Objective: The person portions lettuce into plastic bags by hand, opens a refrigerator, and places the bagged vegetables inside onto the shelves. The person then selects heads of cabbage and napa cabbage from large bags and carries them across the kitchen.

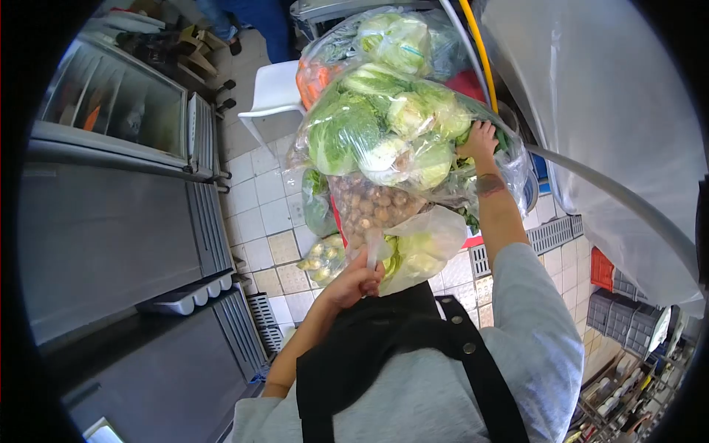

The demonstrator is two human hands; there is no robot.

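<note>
My left hand (353, 284) is closed around the gathered top of a translucent plastic bag (436, 240) with pale green leafy vegetables inside. Farther out, my right hand (481, 142) reaches to the right side of a big clear bag of cabbages (395, 122), beside dark green vegetables. Its fingers look curled, but what they grip is hidden. Between the two bags lies a bag of small round brown vegetables (377, 203), possibly potatoes or mushrooms.
A bag of carrots (316, 77) and a white chair (273, 90) stand beyond the cabbages. Smaller vegetable bags (323, 260) sit at the left. Steel fridges (111, 236) line the left side. A grey hose (620, 184) crosses at the right, near grey crates (624, 321). Another person's legs (266, 26) show at the top.
</note>
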